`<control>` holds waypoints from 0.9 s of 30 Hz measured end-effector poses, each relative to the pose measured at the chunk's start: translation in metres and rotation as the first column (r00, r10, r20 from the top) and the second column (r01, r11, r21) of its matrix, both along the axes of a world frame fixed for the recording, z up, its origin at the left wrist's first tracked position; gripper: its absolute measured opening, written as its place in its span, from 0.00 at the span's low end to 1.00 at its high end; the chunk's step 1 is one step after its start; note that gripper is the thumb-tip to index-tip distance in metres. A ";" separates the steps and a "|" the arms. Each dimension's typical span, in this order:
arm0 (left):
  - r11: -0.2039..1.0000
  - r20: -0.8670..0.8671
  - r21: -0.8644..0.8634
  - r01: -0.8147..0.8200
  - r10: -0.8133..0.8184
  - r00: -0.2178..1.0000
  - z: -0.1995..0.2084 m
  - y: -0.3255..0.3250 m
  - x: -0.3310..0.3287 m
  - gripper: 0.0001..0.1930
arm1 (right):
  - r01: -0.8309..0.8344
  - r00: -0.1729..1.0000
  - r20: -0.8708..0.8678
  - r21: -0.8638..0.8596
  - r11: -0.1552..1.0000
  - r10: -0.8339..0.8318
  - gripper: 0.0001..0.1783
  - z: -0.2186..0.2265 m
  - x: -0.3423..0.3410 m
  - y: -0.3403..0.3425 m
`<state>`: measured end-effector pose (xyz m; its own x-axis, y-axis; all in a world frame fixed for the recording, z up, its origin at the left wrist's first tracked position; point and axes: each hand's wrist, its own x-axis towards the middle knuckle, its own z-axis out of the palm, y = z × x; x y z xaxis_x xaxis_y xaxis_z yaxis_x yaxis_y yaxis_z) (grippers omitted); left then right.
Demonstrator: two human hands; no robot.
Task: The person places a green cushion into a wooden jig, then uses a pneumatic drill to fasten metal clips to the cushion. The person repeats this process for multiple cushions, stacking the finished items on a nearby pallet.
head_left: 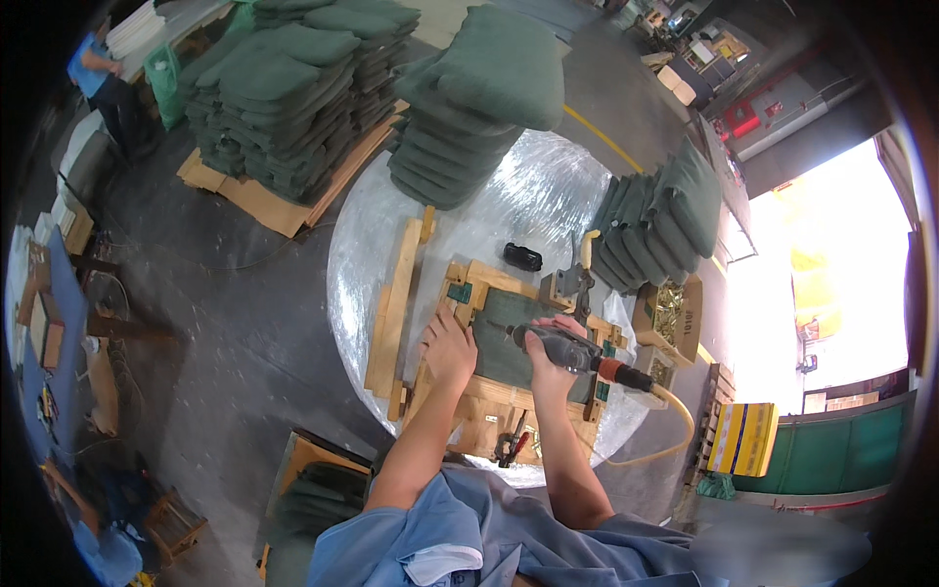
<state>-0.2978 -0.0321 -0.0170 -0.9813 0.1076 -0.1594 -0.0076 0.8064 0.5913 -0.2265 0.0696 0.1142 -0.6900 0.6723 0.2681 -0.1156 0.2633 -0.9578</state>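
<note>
Your right grip (552,372) is closed around a powered driver (567,349), its bit (497,326) pointing left across the green padded panel (499,354). Your left grip (449,350) rests on the left side of the wooden frame (501,393), fingers forward, close to the bit; whether they pinch a small fastener, you cannot tell from here. The panel lies flat within the frame, in front of you on the round, film-wrapped bench (354,269). A clamp with a yellow handle (588,250) stands at the frame's far side, a red-handled clamp (512,442) at its near side.

The step in hand looks like lining up the driver for fastening at the left edge; contact of the bit is too small to judge. The next move seems to call for a square, steady bit, with your left fingertips clear of it.

Farther out, wooden bars (395,305) lie to the left, a carton of metal hardware (669,305) sits to the right, and stacked green cushions (455,147) rise beyond.
</note>
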 end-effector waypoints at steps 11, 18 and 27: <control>0.998 -0.012 0.012 -0.064 0.064 0.998 -0.010 0.000 0.004 0.37 | -0.031 0.997 0.076 0.092 0.995 0.024 0.29 -0.004 -0.034 -0.005; 0.997 0.060 0.029 -0.073 0.071 0.996 -0.006 0.001 0.003 0.37 | -0.082 0.994 0.073 0.081 0.993 0.076 0.30 -0.014 -0.047 0.005; 0.997 0.081 0.035 -0.062 0.059 0.995 -0.002 -0.001 0.001 0.38 | -0.086 0.994 0.076 0.080 0.993 0.080 0.29 -0.033 -0.051 0.004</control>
